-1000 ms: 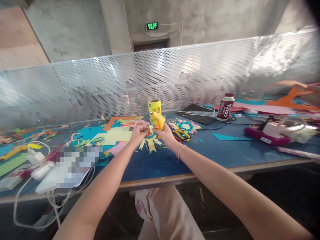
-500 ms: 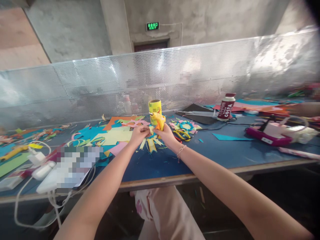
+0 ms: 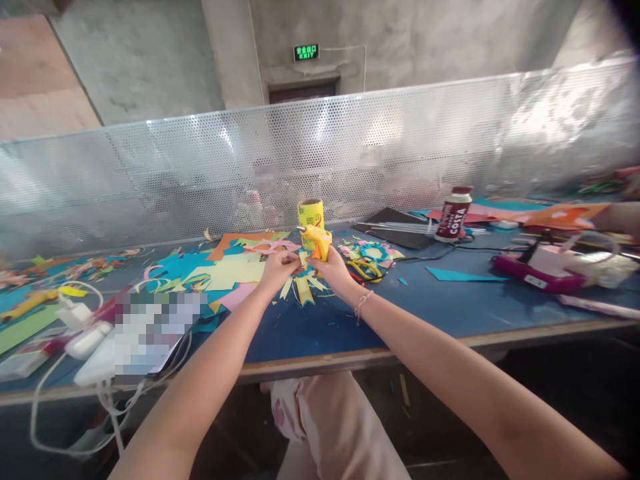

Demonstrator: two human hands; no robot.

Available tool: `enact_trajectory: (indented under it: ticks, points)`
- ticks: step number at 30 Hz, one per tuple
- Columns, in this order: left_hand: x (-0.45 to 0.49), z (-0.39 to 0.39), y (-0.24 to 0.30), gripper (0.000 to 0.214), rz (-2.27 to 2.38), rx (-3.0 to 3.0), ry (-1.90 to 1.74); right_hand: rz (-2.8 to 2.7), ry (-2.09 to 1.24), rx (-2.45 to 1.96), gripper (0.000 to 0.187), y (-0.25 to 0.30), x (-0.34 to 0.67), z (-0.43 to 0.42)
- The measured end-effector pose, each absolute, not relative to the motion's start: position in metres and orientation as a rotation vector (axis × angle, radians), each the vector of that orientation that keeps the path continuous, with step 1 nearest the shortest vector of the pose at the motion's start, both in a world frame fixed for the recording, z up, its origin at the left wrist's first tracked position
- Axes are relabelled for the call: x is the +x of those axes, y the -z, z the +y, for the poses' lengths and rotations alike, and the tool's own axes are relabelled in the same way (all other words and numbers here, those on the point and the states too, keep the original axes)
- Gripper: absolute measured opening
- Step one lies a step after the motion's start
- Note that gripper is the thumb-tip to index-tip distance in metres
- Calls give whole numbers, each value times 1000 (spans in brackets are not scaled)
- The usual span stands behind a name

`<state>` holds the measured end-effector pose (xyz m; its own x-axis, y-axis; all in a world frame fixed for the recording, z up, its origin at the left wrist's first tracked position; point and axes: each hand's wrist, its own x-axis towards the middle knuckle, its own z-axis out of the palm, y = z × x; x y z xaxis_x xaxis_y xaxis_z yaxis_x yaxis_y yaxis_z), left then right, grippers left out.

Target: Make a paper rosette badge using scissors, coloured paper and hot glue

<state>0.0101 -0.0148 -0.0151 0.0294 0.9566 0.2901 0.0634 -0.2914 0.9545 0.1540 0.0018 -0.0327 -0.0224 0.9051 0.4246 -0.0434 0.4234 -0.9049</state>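
In the head view my right hand (image 3: 334, 268) is closed around the handle of a yellow hot glue gun (image 3: 319, 240), its nozzle pointing left and slightly up. Close beside it, my left hand (image 3: 280, 269) pinches a small pale yellow paper strip (image 3: 303, 259). Just below both hands, a flower-like piece of yellow and blue paper strips (image 3: 304, 292) lies on the blue table. A yellow cardboard tube (image 3: 313, 210) stands upright behind the glue gun. To the right lie a blue paper rosette (image 3: 373, 251) and yellow-handled scissors (image 3: 365, 270), partly hidden by my hand.
Paper scraps (image 3: 230, 272) cover the left middle. A phone (image 3: 165, 333) and white cables lie front left. At right stand a Costa bottle (image 3: 453, 215) and a purple power strip (image 3: 535, 273). Another person's arm (image 3: 617, 219) reaches in beside orange paper (image 3: 570, 215). A perforated metal screen (image 3: 200, 177) borders the back.
My hands and the glue gun have barely moved. At the far right, the other person's arm and the orange paper have shifted.
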Motion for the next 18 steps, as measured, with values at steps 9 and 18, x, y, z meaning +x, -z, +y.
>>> enact_trajectory:
  ticks: [9, 18]
  points:
    - [10, -14, 15, 11, 1116, 1485, -1341, -1377, -934, -793, 31, 33, 154, 3]
    - [12, -19, 11, 4, 1128, 1566, -1387, -1361, -975, -793, 33, 31, 154, -1]
